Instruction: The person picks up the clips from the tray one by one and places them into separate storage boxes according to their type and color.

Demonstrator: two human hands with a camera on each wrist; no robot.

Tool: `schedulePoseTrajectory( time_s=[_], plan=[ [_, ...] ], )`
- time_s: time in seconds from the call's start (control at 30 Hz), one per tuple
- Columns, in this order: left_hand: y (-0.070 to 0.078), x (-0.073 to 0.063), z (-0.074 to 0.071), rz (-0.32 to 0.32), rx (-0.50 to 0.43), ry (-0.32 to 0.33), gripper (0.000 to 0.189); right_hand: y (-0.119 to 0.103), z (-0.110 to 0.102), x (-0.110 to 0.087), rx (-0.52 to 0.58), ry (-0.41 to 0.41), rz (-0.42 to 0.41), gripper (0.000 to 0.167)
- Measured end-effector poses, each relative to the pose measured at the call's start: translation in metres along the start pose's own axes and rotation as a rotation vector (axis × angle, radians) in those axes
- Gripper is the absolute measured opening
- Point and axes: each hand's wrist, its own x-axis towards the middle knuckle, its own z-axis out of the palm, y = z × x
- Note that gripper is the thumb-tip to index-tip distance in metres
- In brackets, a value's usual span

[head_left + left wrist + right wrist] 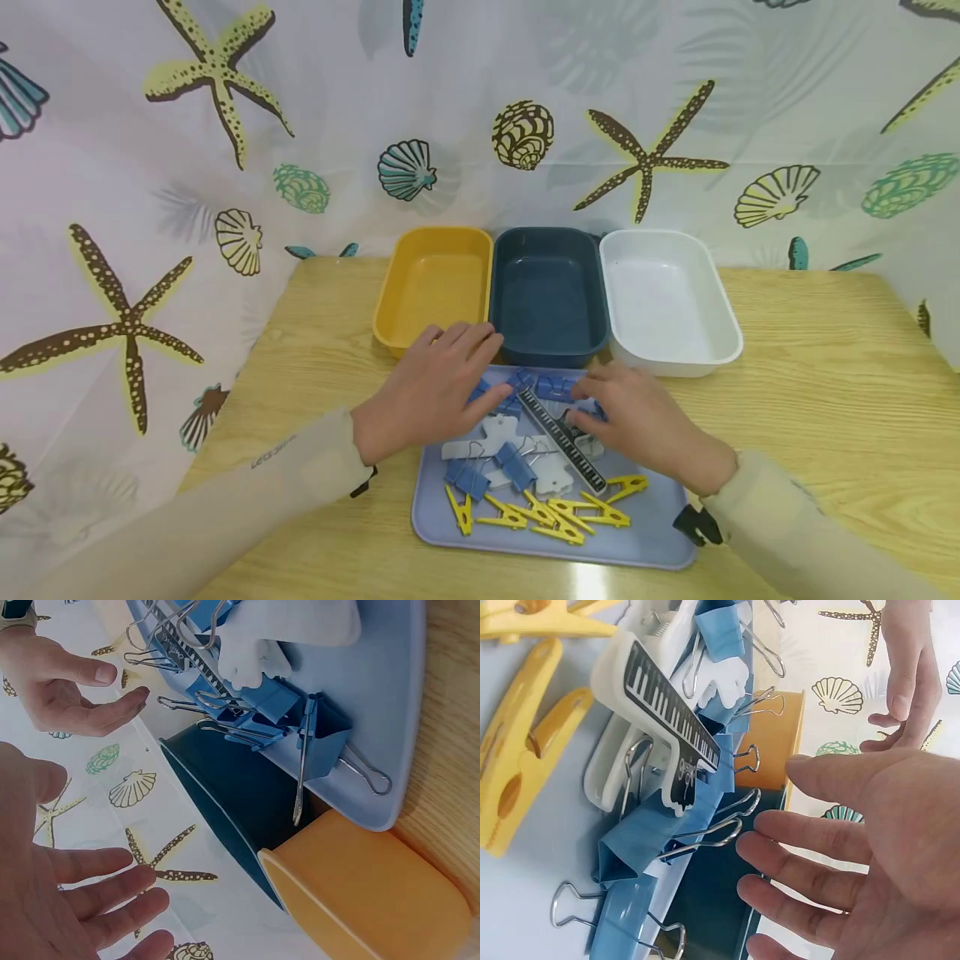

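Both hands hover palm-down over a light lavender tray [652, 533] and hold nothing. My left hand [435, 387], fingers extended, is above the tray's far left corner, close to blue binder clips [513, 467]. My right hand [637, 412] is over the tray's right side, fingers slightly bent, near more blue binder clips [641, 836] at the far edge. A white clip with a black piano-key pattern [562, 442] lies slanted across the middle, over white clips [498, 429]. Yellow clothespins [462, 510] are spread along the near side.
Three bins stand side by side behind the tray: yellow [442, 287], dark blue [550, 292] and white [663, 300]. A curtain [465, 75] printed with starfish and shells hangs behind them. The wooden table [810, 375] extends left and right of the tray.
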Motion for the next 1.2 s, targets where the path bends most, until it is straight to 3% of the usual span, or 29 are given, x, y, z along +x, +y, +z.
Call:
schedulePoseTrajectory(
  time_s=[0.77,1.03,1.2],
  plan=[
    [-0.002,-0.016,0.004,0.004,-0.012,0.026,0.04,-0.002,0.011,0.0,-0.038,-0.066,-0.017,0.02],
    [-0.001,-0.022,0.007,0.013,-0.001,0.011,0.043,-0.002,0.011,-0.002,-0.05,-0.101,-0.016,0.03],
    [-0.001,-0.027,0.01,0.009,-0.014,0.028,0.035,-0.001,0.011,-0.003,-0.052,-0.126,-0.012,0.034]
  ],
)
